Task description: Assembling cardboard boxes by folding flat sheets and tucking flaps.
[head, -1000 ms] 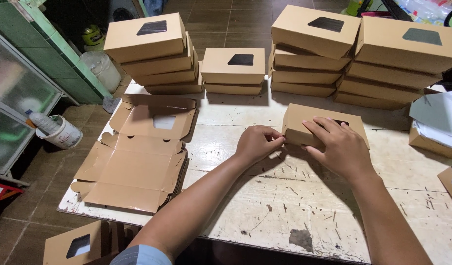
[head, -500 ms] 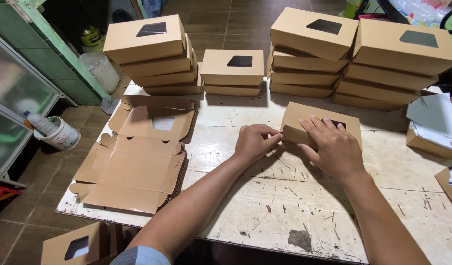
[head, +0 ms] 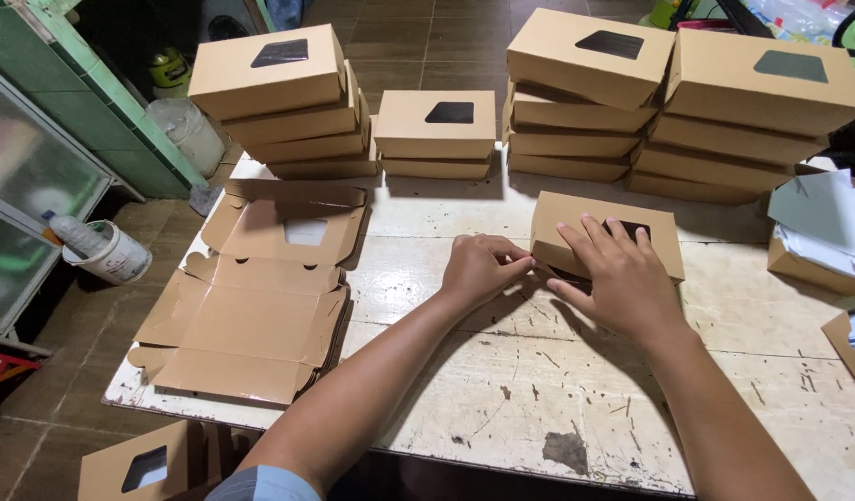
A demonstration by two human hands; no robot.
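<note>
**Two hands closing one windowed box**

The left hand (head: 483, 269) pinches the front flap of the brown box (head: 576, 223) mid-counter; the right hand (head: 622, 278) lies spread flat on its lid. Uneven pressing could crease the flap or slide the box toward the stacked boxes (head: 576, 102).

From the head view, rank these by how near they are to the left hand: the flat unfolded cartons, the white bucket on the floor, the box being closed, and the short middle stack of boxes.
1. Box being closed: touching the left hand, on its right.
2. Short middle stack: straight behind, at the table's back.
3. Flat unfolded cartons: to the left; close to the stack's distance, hard to call.
4. White bucket: far left, on the floor.
</note>
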